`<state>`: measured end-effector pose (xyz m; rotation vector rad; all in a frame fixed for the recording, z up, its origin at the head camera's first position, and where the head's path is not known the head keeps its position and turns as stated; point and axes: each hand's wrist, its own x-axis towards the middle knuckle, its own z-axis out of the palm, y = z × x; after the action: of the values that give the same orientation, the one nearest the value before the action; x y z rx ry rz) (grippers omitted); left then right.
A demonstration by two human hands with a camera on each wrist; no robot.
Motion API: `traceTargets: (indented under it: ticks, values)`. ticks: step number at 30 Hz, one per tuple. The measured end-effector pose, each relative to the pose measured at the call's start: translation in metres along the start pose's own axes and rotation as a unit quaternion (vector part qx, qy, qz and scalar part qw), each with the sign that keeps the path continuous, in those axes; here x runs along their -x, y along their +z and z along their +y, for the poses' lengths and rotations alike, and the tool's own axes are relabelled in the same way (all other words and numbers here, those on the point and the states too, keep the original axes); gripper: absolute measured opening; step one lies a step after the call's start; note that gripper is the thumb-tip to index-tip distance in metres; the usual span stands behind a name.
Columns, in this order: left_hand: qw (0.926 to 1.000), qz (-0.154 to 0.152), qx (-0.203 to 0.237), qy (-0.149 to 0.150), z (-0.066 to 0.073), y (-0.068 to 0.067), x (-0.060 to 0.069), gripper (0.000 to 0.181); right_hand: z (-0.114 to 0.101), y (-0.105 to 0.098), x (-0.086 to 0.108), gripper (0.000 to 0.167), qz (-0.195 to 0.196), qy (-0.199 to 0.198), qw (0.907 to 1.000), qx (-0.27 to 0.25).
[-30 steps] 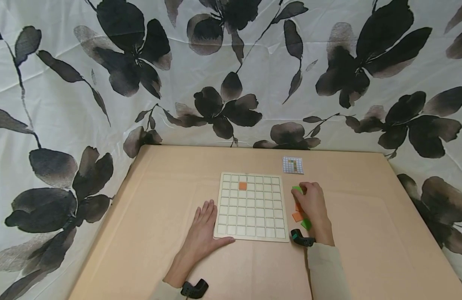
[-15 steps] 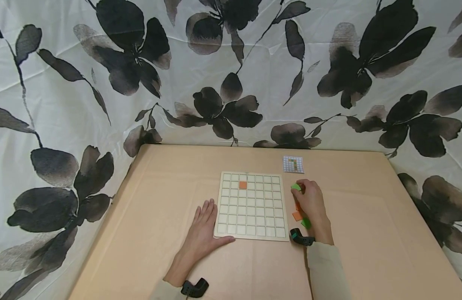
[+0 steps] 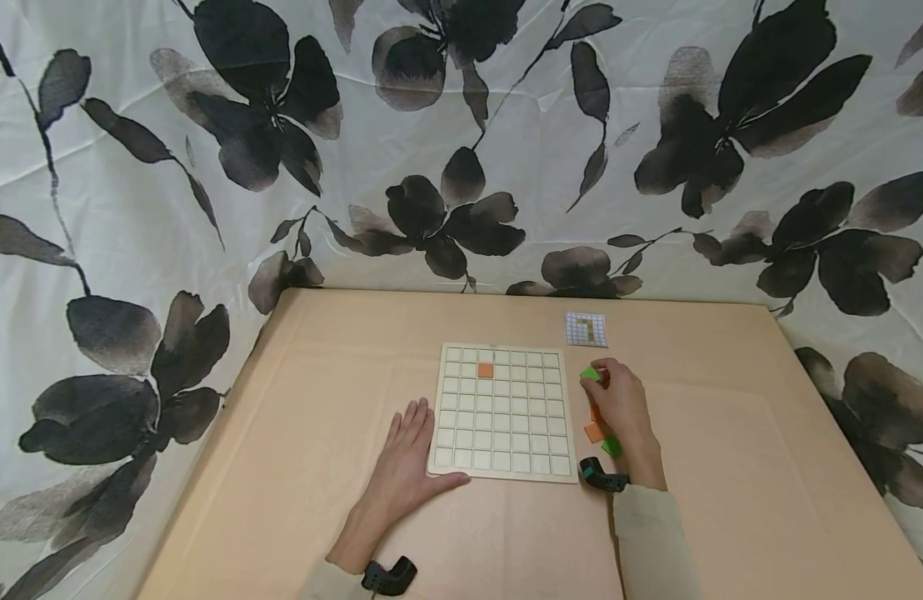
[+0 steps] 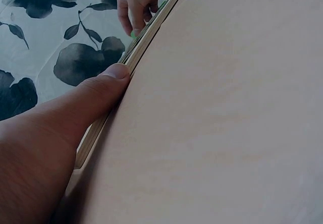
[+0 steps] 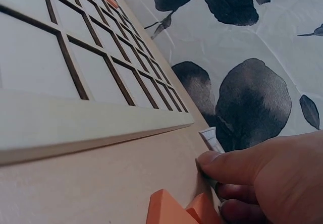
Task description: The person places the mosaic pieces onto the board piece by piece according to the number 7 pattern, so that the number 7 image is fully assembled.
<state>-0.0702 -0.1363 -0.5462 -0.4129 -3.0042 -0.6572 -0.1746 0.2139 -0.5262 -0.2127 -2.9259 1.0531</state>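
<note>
A white grid board (image 3: 499, 478) lies on the table, with one orange square tile (image 3: 486, 370) in a cell of its upper part. My left hand (image 3: 401, 467) rests at the board's left side, fingers extended, and its thumb (image 4: 113, 80) touches the near edge. To the right of the board, my right hand (image 3: 625, 404) pinches a green tile (image 3: 591, 374) between thumb and fingers. Below that hand lie orange tiles (image 3: 594, 432) and another green tile (image 3: 611, 447), partly covered by the hand. The right wrist view shows orange tiles (image 5: 169, 211) close under the thumb.
A small card (image 3: 586, 329) printed with a coloured grid pattern lies beyond the board's far right corner. Behind the wooden table (image 3: 731, 417) hangs a white cloth (image 3: 551, 167) with dark flowers. Each wrist wears a black device (image 3: 389, 577).
The green tile in my right hand has shifted slightly left, and more of it shows past the fingers. My left hand and the board have stayed in place.
</note>
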Motion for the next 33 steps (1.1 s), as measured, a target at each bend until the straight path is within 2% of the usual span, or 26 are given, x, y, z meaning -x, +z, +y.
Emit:
traceTargets:
  ticks: [11, 21, 33]
  values:
    - [1.0000, -0.001, -0.001, 0.000, 0.0001, 0.0000, 0.0001, 0.118, -0.0009, 0.0016, 0.0013, 0.034, 0.004, -0.017, 0.9998, 0.000]
    - [1.0000, 0.002, 0.002, 0.002, -0.0002, 0.0009, 0.0002, 0.119, -0.0038, -0.0008, 0.0013, 0.037, -0.015, -0.003, 0.9999, -0.002]
    - [1.0000, 0.001, -0.008, 0.003, -0.0006, 0.0010, -0.0006, 0.118, -0.0061, -0.0011, 0.0012, 0.034, 0.002, -0.017, 0.9998, -0.007]
